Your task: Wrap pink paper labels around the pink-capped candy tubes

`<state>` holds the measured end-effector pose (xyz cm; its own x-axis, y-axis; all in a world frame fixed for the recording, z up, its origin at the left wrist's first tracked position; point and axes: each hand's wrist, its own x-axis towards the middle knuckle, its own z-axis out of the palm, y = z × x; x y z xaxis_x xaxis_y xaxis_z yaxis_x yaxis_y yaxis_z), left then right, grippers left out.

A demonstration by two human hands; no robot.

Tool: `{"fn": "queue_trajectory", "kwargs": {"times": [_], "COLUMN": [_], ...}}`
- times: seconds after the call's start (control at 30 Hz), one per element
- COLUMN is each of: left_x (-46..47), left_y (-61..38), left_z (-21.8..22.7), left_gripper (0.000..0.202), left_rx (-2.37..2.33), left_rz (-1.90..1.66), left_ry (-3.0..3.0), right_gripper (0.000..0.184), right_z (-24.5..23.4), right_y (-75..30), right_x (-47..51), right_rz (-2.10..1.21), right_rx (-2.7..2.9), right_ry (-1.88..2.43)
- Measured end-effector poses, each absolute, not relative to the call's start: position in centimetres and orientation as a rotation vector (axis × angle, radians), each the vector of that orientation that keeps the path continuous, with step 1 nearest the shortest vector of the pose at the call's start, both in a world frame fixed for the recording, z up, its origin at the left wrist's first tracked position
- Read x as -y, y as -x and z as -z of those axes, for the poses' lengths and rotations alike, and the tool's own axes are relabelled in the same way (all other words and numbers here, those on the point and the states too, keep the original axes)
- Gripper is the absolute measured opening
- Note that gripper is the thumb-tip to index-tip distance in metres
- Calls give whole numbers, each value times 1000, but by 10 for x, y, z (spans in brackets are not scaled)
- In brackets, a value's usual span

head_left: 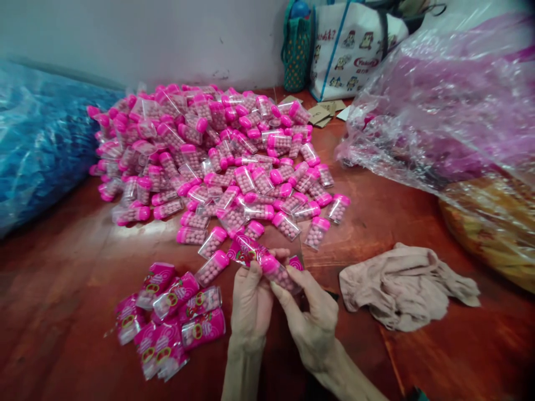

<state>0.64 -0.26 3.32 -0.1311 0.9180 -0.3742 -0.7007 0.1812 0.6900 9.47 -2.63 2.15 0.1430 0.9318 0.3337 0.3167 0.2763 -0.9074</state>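
In front of me my left hand pinches a printed pink sleeve between thumb and fingers. My right hand grips a small clear bottle of pale pink candy balls, whose bright pink cap meets the sleeve's near end. How far the cap sits inside the sleeve I cannot tell. Another bit of printed pink wrapper shows behind my right fingers. To the left of my hands lies a group of sleeved bottles. Beyond my hands spreads a big heap of unsleeved pink-capped bottles.
A crumpled beige cloth lies to the right on the reddish-brown floor. Clear plastic with pink contents bulges at right, a blue bag at left. Cardboard pieces, a white printed bag and a green holder are at the back.
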Motion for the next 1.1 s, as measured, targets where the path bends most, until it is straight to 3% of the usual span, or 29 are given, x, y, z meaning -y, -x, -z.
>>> {"fn": "queue_trajectory", "kwargs": {"times": [0.43,0.7,1.1], "left_x": [9,2,4], "left_y": [9,-13,-10], "left_z": [-31,-33,-37], "left_gripper": [40,12,27], "left_rx": [-870,-959,-982], "left_rz": [-1385,-1411,-1416], "left_ry": [-442,-356,-246], "right_gripper": [18,23,18], "right_z": [-31,-29,-26], "right_y": [-94,-94,-89], "right_x": [27,26,27], "right_rz": [-1171,-887,-1264], "right_rx": [1150,1195,1059], "right_ry": [1241,1309,1309]}}
